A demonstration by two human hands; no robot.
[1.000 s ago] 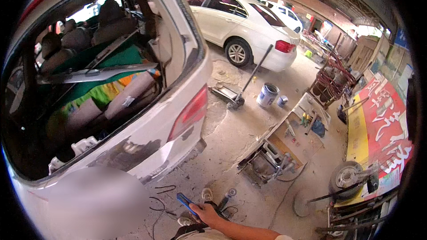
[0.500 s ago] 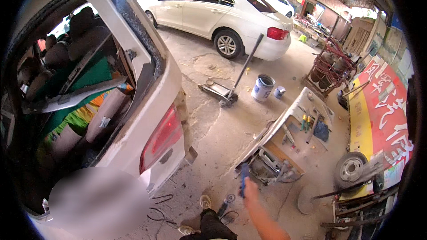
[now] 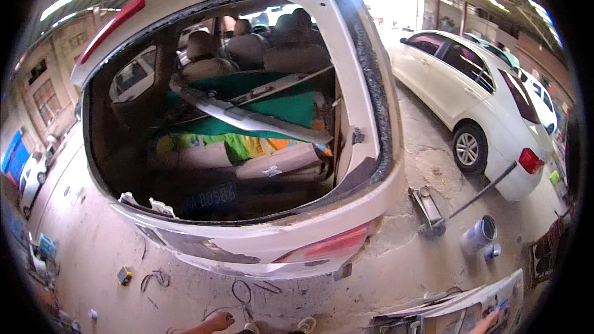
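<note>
My left hand shows at the lower edge, below the rear of a white car. Its fingers look loosely bent and slightly apart, and I see nothing in them. Far to the lower right, my right hand is closed around a slim blue tool whose kind I cannot make out. That hand is over a pale panel with tools on it. The car's rear window opening has no glass. Through it show seats, a green sheet and a long grey trim piece.
Right of the car are a floor jack with a long handle, a paint bucket and a smaller can. A white sedan stands behind them. Cables and a yellow-black box lie on the floor.
My view has swung left and up, bringing the rear opening into the middle. The right hand with the blue tool now shows farther right and lower. My left hand has come into view.
</note>
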